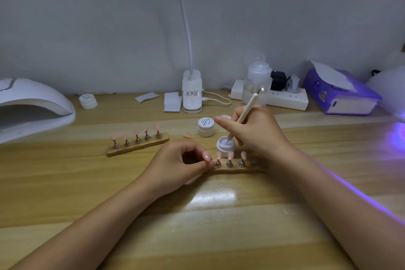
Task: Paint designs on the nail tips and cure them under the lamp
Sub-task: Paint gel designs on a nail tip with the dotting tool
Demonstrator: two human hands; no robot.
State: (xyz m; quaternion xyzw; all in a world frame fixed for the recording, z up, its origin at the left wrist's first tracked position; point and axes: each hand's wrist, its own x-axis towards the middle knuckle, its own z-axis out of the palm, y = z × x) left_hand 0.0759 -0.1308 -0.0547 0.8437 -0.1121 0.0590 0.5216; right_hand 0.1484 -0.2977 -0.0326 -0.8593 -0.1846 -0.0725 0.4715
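Observation:
My right hand (256, 129) grips a cream nail-art pen (246, 112), whose tip dips into an open white gel jar (225, 146). My left hand (177, 164) pinches a pink nail tip on its stand (207, 159) at the left end of the near wooden holder (238, 167). Three more pink tips (230, 155) stand on that holder. A second wooden holder (138, 146) with several pink tips lies further left. The white curing lamp (32, 107) sits at the far left.
A closed gel jar (206, 126) stands behind the open one, another jar (88, 101) near the lamp. A loose pink tip (188, 135) lies on the table. At the back are a clip desk lamp (192, 94), pump bottle (257, 81), power strip (285, 97), purple tissue pack (341, 92).

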